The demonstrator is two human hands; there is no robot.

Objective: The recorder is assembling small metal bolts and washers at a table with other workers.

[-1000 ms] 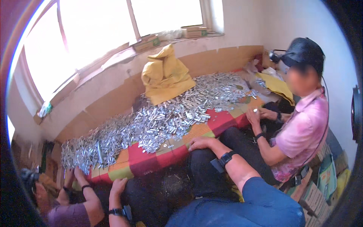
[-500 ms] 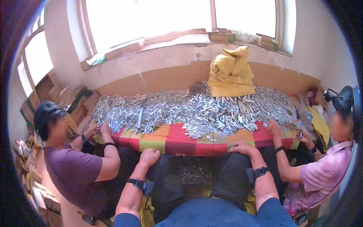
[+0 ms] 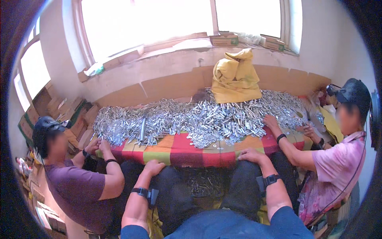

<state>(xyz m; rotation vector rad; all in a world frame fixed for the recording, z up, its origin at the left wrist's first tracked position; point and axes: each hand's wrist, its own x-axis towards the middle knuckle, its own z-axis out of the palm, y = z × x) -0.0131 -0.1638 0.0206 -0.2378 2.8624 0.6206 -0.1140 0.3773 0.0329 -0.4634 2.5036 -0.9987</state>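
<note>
My left hand (image 3: 154, 167) lies on my left knee, its fingers stretched out and nothing in them. On the other knee rests my right hand (image 3: 253, 155), also open, beside the front edge of the checkered cloth (image 3: 181, 153). In front of both hands, a long heap of silvery metal bolts or sleeves (image 3: 234, 115) covers the table. Small washers (image 3: 207, 139) are spread along the heap's near side, a few lying loose on the cloth. One larger metal tube (image 3: 143, 129) stands out at the left of the heap.
Co-workers sit on both sides: one in a purple shirt (image 3: 79, 183), one in a pink shirt (image 3: 330, 163) with a hand at the heap. A yellow sack (image 3: 236, 81) sits on the heap. Below the table, a dark crate (image 3: 205, 193) holds metal pieces. Cardboard boxes (image 3: 73, 115) stand left.
My left hand has gone from a closed fist to lying flat on the knee. The right co-worker's hand has reached further into the heap. The view has shifted slightly.
</note>
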